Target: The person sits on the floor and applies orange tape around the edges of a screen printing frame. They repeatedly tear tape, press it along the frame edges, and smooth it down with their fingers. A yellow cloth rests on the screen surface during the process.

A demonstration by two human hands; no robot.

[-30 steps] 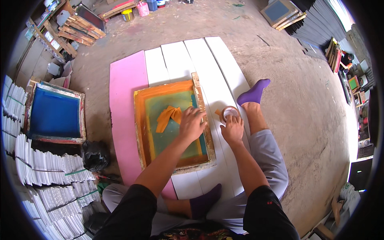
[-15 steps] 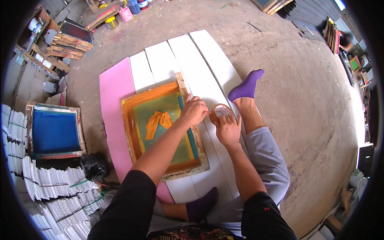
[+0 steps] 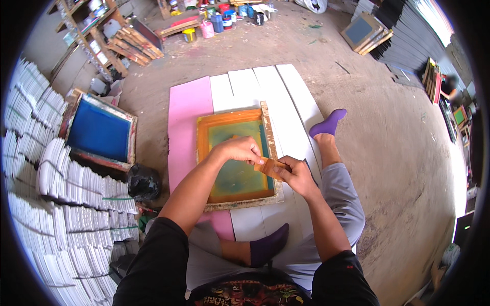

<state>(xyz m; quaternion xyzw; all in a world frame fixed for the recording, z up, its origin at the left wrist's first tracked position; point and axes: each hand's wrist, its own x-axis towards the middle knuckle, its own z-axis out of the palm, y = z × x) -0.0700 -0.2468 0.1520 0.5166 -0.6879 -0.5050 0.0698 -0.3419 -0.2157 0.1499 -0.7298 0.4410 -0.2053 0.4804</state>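
Between my hands, over the right side of a screen printing frame [image 3: 279, 192], is brown packing tape [image 3: 265, 167]. My left hand [image 3: 238, 148] pinches the tape's end between thumb and fingertips. At its other side my right hand [image 3: 298, 175] is closed on the roll, thumb along the tape; the fingers partly hide the roll. The frame lies flat, its wooden sides stained orange around a greenish-yellow mesh [image 3: 235, 182] with a blue strip along the right. The orange cloth on the mesh is nearly all hidden behind my left hand.
White and pink boards [image 3: 190, 109] lie under the frame, with my purple-socked feet [image 3: 329, 123] on them. Left stand a blue screen [image 3: 99, 130], a black plastic bag [image 3: 144, 182] and bundled white stacks [image 3: 81, 196]. Paint containers [image 3: 217, 23] and wooden frames [image 3: 365, 33] are farther off.
Both hands have come nearer, and the roll has turned from its open ring side to show a flat brown stretch of tape. The view has shifted, so the boards appear farther right and lower.
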